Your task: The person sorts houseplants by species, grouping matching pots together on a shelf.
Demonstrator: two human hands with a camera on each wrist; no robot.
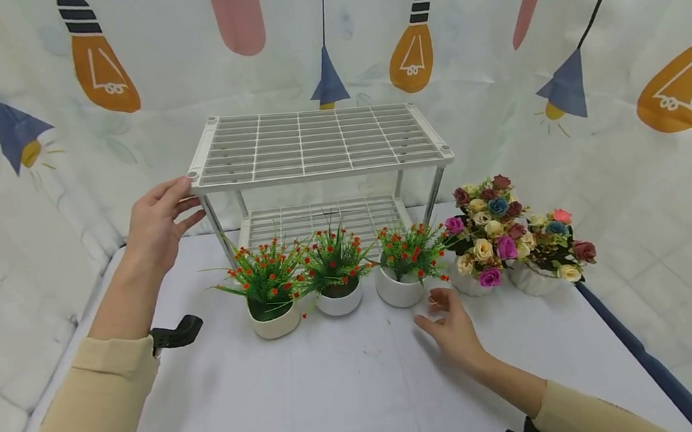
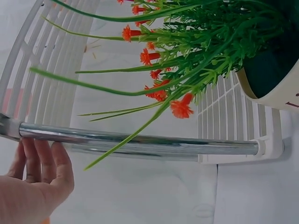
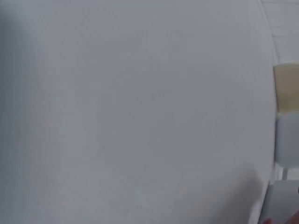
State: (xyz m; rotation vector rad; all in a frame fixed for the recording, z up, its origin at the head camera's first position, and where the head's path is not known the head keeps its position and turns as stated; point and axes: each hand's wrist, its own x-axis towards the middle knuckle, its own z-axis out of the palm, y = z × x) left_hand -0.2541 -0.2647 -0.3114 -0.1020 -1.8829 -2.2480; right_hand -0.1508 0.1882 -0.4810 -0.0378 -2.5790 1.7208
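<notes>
A white two-tier wire shelf rack (image 1: 318, 176) with silver posts stands at the back of the table. My left hand (image 1: 157, 219) grips its upper left front corner; in the left wrist view, the fingertips meet the silver post (image 2: 140, 137) just below the top tier. Three white pots of red-flowered grass stand before the rack: left (image 1: 275, 324), middle (image 1: 340, 303), right (image 1: 398, 290). My right hand (image 1: 453, 330), fingers loosely bent and holding nothing, is low over the table beside the right pot. Two rose pots (image 1: 483, 231) (image 1: 553, 253) stand farther right.
A white cloth covers the table (image 1: 336, 388), whose dark blue edge (image 1: 649, 361) runs along the right. Behind the rack hangs a white curtain (image 1: 479, 40) printed with lamps and bulbs. The right wrist view shows mostly blurred white cloth (image 3: 140, 107).
</notes>
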